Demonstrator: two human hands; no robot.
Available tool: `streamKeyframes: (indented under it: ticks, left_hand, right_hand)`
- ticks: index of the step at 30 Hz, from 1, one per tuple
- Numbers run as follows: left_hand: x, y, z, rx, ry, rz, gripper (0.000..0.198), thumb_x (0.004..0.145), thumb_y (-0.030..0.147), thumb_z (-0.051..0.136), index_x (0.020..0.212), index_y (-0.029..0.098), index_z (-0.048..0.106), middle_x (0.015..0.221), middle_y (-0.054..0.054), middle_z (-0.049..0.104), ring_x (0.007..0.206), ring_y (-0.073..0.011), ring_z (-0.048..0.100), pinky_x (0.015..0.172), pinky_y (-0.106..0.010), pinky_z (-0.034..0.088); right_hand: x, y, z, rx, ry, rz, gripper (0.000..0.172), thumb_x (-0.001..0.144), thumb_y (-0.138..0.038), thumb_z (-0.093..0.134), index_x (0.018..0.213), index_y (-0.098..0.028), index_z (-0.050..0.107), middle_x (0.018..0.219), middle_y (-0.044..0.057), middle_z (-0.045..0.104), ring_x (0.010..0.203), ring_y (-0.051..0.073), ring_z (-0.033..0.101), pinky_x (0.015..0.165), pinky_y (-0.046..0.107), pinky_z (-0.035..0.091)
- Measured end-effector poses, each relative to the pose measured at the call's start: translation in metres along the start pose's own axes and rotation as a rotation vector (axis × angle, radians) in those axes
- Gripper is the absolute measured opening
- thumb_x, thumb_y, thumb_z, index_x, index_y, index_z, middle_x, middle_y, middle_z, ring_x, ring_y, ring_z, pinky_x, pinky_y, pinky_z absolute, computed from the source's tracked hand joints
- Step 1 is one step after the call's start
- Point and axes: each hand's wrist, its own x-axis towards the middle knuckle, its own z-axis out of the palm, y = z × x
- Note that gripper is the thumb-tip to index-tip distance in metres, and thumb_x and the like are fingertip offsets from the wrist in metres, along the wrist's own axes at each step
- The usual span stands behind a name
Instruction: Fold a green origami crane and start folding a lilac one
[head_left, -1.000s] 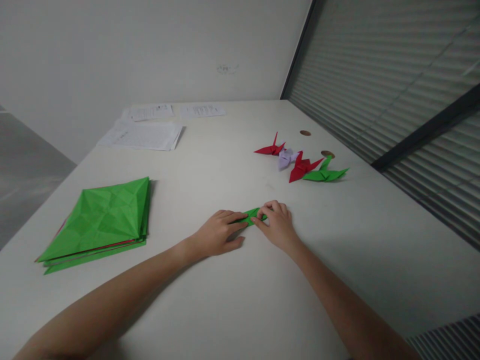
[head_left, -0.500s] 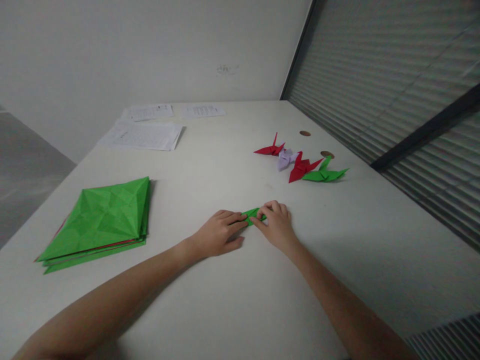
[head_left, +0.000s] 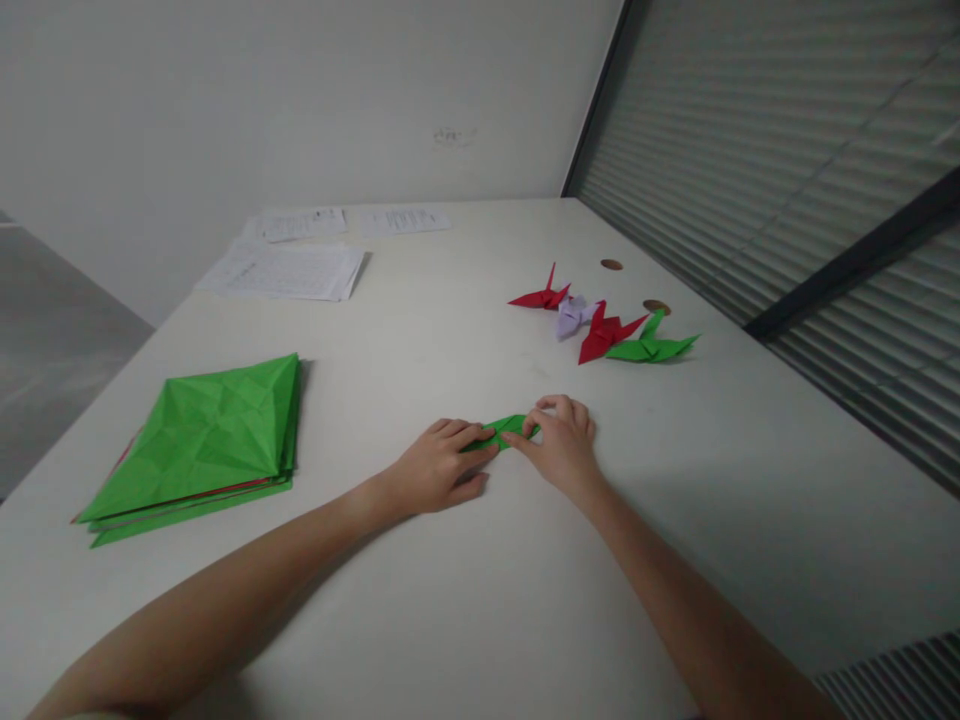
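A small strip of folded green origami paper (head_left: pixel 508 431) lies on the table between my two hands. My left hand (head_left: pixel 445 466) rests flat, its fingers stretched out and their tips pressing on the paper's left end. At the other end, my right hand (head_left: pixel 561 440) pinches the paper between thumb and index finger, the remaining fingers curled. Both ends of the paper are partly covered by my fingers.
To the left lies a stack of creased green paper (head_left: pixel 217 425) with a red edge showing. Beyond my right hand stand paper cranes: a red one (head_left: pixel 541 298), a lilac one (head_left: pixel 571 317), another red (head_left: pixel 602 337) and a green one (head_left: pixel 651 348). Printed sheets (head_left: pixel 292 270) lie at the back left.
My right hand has shifted slightly to the right along the paper, and more of the green strip shows between the hands. My left hand has stayed almost still.
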Motion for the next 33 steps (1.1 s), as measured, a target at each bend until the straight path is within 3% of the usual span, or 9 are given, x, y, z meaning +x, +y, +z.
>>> streamKeyframes:
  ticks: [11, 14, 16, 18, 20, 24, 28, 33]
  left_hand:
    - [-0.001, -0.001, 0.000, 0.004, -0.009, -0.003, 0.038, 0.092, 0.035, 0.050, 0.124, 0.019, 0.060, 0.131, -0.012, 0.056, 0.113, -0.0270, 0.055, 0.098, -0.043, 0.044]
    - [-0.001, -0.001, 0.000, 0.009, -0.011, 0.000, 0.038, 0.092, 0.035, 0.050, 0.124, 0.019, 0.060, 0.130, -0.012, 0.056, 0.113, -0.0269, 0.055, 0.097, -0.042, 0.044]
    - [0.000, 0.000, -0.001, 0.006, -0.008, -0.002, 0.036, 0.092, 0.034, 0.050, 0.123, 0.019, 0.061, 0.130, -0.012, 0.057, 0.112, -0.0263, 0.055, 0.097, -0.042, 0.044]
    - [0.000, 0.001, -0.001, 0.001, 0.000, -0.009, 0.036, 0.091, 0.033, 0.051, 0.122, 0.019, 0.061, 0.129, -0.011, 0.057, 0.112, -0.0257, 0.056, 0.097, -0.041, 0.044]
    - [0.001, 0.002, -0.002, -0.002, 0.004, -0.015, 0.036, 0.090, 0.032, 0.051, 0.122, 0.018, 0.062, 0.127, -0.012, 0.058, 0.111, -0.0255, 0.056, 0.097, -0.040, 0.044]
    - [0.001, 0.002, -0.003, 0.004, 0.007, -0.020, 0.036, 0.090, 0.032, 0.053, 0.121, 0.017, 0.063, 0.125, -0.012, 0.060, 0.108, -0.0256, 0.058, 0.095, -0.041, 0.046]
    - [0.000, 0.001, -0.001, 0.008, 0.058, 0.019, 0.034, 0.090, 0.031, 0.053, 0.118, 0.016, 0.064, 0.127, -0.014, 0.061, 0.112, -0.0269, 0.059, 0.096, -0.042, 0.048]
    - [-0.001, 0.000, 0.001, 0.005, 0.154, 0.113, 0.024, 0.092, 0.024, 0.049, 0.096, 0.015, 0.072, 0.121, -0.014, 0.067, 0.118, -0.0261, 0.061, 0.099, -0.042, 0.050]
  right_hand:
    - [0.007, 0.018, -0.009, -0.017, 0.024, 0.061, 0.026, 0.074, -0.047, 0.075, 0.068, -0.024, 0.064, 0.115, 0.008, 0.057, 0.116, 0.034, 0.043, 0.092, 0.053, 0.036]
    - [0.007, 0.014, -0.015, 0.036, 0.077, -0.039, 0.014, 0.079, -0.035, 0.073, 0.074, -0.023, 0.067, 0.112, 0.008, 0.062, 0.112, 0.031, 0.048, 0.091, 0.048, 0.038]
    - [0.005, 0.007, -0.018, 0.127, 0.006, -0.214, 0.004, 0.084, -0.023, 0.067, 0.085, -0.023, 0.071, 0.105, 0.006, 0.068, 0.104, 0.025, 0.054, 0.089, 0.041, 0.040]
    - [0.001, -0.002, -0.022, 0.184, -0.126, -0.417, 0.021, 0.086, -0.013, 0.060, 0.100, -0.024, 0.071, 0.097, 0.004, 0.073, 0.096, 0.021, 0.058, 0.086, 0.037, 0.041]
    - [-0.003, -0.011, -0.026, 0.149, -0.171, -0.524, 0.030, 0.086, -0.008, 0.057, 0.107, -0.024, 0.070, 0.097, 0.004, 0.074, 0.094, 0.021, 0.059, 0.083, 0.037, 0.041]
    - [-0.008, -0.019, -0.031, 0.083, -0.155, -0.531, 0.033, 0.083, -0.005, 0.054, 0.105, -0.023, 0.072, 0.094, 0.005, 0.075, 0.095, 0.022, 0.059, 0.085, 0.038, 0.041]
    - [-0.010, -0.022, -0.035, 0.068, -0.281, -0.478, 0.036, 0.080, -0.003, 0.049, 0.101, -0.020, 0.073, 0.099, 0.006, 0.075, 0.094, 0.020, 0.064, 0.088, 0.033, 0.045]
    - [-0.016, -0.034, -0.042, -0.071, -0.316, -0.452, 0.034, 0.081, -0.009, 0.051, 0.106, -0.019, 0.071, 0.099, 0.009, 0.074, 0.095, 0.023, 0.065, 0.090, 0.035, 0.046]
